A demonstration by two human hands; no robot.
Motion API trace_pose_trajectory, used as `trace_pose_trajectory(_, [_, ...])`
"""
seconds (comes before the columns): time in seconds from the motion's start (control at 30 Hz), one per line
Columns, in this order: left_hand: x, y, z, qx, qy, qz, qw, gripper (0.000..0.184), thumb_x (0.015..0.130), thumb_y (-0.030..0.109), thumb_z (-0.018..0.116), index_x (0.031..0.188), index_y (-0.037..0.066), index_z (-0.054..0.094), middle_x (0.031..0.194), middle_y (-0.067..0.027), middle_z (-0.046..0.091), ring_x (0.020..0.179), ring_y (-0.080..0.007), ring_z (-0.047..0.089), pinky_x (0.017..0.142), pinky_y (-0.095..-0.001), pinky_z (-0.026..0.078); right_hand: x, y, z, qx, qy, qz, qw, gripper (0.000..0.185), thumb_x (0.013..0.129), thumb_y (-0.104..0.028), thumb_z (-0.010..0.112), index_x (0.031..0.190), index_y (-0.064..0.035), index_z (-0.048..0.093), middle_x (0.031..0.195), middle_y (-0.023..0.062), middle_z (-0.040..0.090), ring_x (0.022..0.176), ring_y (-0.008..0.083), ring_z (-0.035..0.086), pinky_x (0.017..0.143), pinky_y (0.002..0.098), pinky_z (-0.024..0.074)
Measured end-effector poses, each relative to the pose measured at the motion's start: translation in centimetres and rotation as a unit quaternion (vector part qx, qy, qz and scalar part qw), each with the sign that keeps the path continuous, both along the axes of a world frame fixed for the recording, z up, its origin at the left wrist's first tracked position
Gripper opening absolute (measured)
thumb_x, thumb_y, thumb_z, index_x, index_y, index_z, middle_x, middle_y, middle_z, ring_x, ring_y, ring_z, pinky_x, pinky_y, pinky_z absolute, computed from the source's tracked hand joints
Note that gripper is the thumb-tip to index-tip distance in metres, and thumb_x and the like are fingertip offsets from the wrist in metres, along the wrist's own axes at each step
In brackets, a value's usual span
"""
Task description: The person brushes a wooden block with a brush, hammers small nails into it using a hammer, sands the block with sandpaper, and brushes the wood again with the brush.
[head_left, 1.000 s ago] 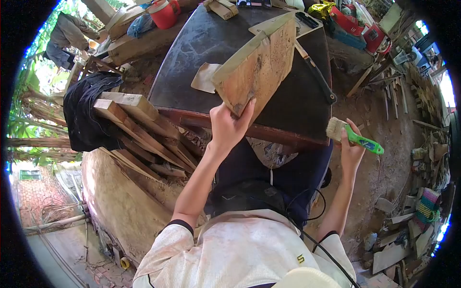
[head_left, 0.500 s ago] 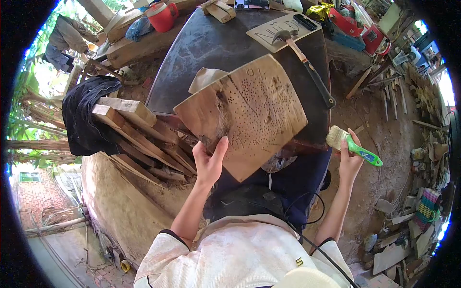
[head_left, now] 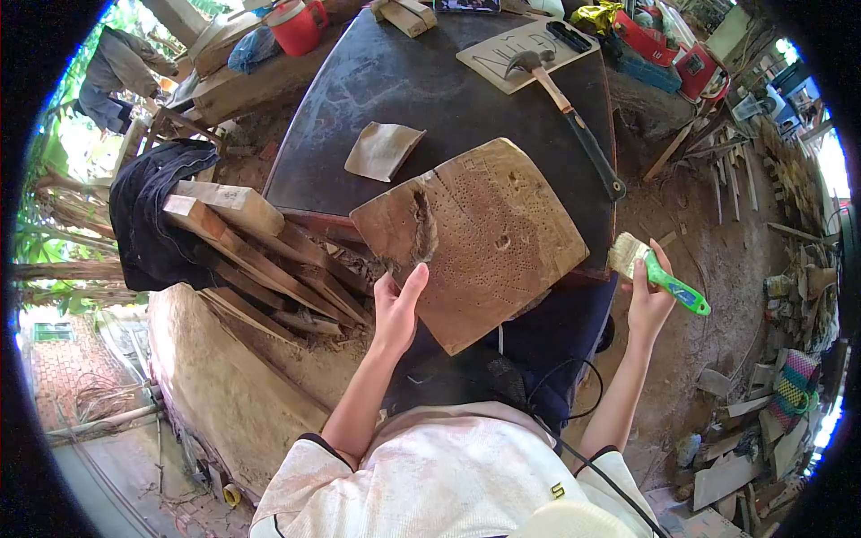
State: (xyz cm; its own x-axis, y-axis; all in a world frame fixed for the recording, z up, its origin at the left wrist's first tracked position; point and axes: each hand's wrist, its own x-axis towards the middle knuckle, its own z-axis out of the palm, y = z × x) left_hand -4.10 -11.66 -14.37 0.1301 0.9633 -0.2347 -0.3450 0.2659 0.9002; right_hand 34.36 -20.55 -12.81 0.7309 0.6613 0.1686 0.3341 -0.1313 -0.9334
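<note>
A squarish wooden board (head_left: 484, 242), dotted with many small holes, is gripped at its lower left edge by my left hand (head_left: 396, 309), thumb on top. Its broad face is turned up toward me, over the near edge of the dark table (head_left: 332, 134). My right hand (head_left: 650, 300) holds a brush (head_left: 664, 276) with a green handle and pale bristles, right of the board and not touching it. Behind the board, a piece of brownish paper (head_left: 384, 151) lies on the table. A hammer (head_left: 574, 125) rests with its head on a lettered board (head_left: 502, 61).
Wooden beams (head_left: 242, 211) with a dark cloth (head_left: 148, 211) stand to the left. A red jug (head_left: 294, 27) is at the back left, and wood blocks (head_left: 405, 16) lie on the table's far edge. Red containers (head_left: 700, 72) stand at the back right. Another person (head_left: 126, 67) is at the far left.
The board has swung from a steep, edge-on tilt to face up, and has come lower and nearer to me. My right hand keeps hold of the brush, almost in place.
</note>
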Motion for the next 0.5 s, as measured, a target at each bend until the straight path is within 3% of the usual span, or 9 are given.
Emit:
trace_pose_trajectory(0.03, [0.1, 0.1, 0.2, -0.014, -0.004, 0.003, 1.0, 0.034, 0.109, 0.024, 0.075, 0.131, -0.002, 0.07, 0.123, -0.0038, 0.075, 0.107, -0.0102, 0.067, 0.097, -0.0306, 0.053, 0.0, 0.0, 0.0, -0.005, 0.001, -0.003, 1.0, 0.042, 0.108, -0.011, 0.072, 0.149, -0.0089, 0.068, 0.136, 0.0103, 0.074, 0.102, 0.0147, 0.075, 0.072, 0.0278, 0.0635])
trace_pose_trajectory(0.13, [0.2, 0.2, -0.4, -0.042, -0.026, 0.007, 0.999, 0.037, 0.109, 0.024, 0.075, 0.134, -0.003, 0.069, 0.129, -0.0054, 0.075, 0.114, -0.0122, 0.067, 0.103, -0.0328, 0.052, 0.1, -0.5, -3.5, -0.168, -0.211, 0.085, 0.959, 0.043, 0.104, -0.006, 0.074, 0.147, -0.0062, 0.069, 0.13, 0.0158, 0.078, 0.104, 0.0194, 0.077, 0.082, 0.0335, 0.0622])
trace_pose_trajectory(0.17, [0.2, 0.4, -0.7, -0.048, -0.034, 0.007, 0.998, 0.037, 0.109, 0.023, 0.074, 0.135, -0.003, 0.069, 0.13, -0.0057, 0.074, 0.116, -0.0127, 0.066, 0.105, -0.0335, 0.051, 0.3, -0.3, -6.2, -0.083, -0.202, 0.09, 0.972, 0.042, 0.108, -0.006, 0.07, 0.15, -0.0023, 0.066, 0.122, 0.0105, 0.078, 0.09, 0.0124, 0.07, 0.075, 0.0303, 0.0568])
trace_pose_trajectory(0.27, [0.4, 0.5, -0.7, -0.048, -0.045, 0.004, 0.998, 0.038, 0.109, 0.024, 0.074, 0.136, -0.003, 0.068, 0.132, -0.0059, 0.074, 0.118, -0.013, 0.066, 0.107, -0.034, 0.05, 0.3, -1.6, -6.4, -0.127, -0.115, 0.069, 0.983, 0.041, 0.108, -0.006, 0.07, 0.148, -0.0014, 0.067, 0.122, 0.0101, 0.077, 0.092, 0.0145, 0.068, 0.082, 0.0315, 0.0574])
trace_pose_trajectory(0.3, [0.5, 0.5, -0.2, -0.048, -0.026, 0.0, 0.999, 0.039, 0.11, 0.024, 0.074, 0.137, -0.003, 0.068, 0.134, -0.0063, 0.073, 0.119, -0.013, 0.065, 0.108, -0.0343, 0.05, 0.4, -1.8, -6.4, -0.12, -0.092, 0.039, 0.988, 0.043, 0.104, -0.004, 0.073, 0.146, -0.0021, 0.069, 0.136, 0.0184, 0.077, 0.122, 0.024, 0.075, 0.105, 0.0384, 0.0557])
trace_pose_trajectory(0.5, [1.2, 1.5, -1.0, -0.038, -0.012, -0.021, 0.999, 0.039, 0.112, 0.028, 0.071, 0.135, -0.004, 0.07, 0.13, -0.0045, 0.075, 0.113, -0.0107, 0.067, 0.102, -0.0316, 0.052, 0.1, -1.5, -2.4, -0.048, -0.13, -0.013, 0.99, 0.038, 0.11, -0.015, 0.07, 0.146, -0.0034, 0.07, 0.143, 0.0157, 0.074, 0.125, 0.0262, 0.073, 0.111, 0.0411, 0.0534])
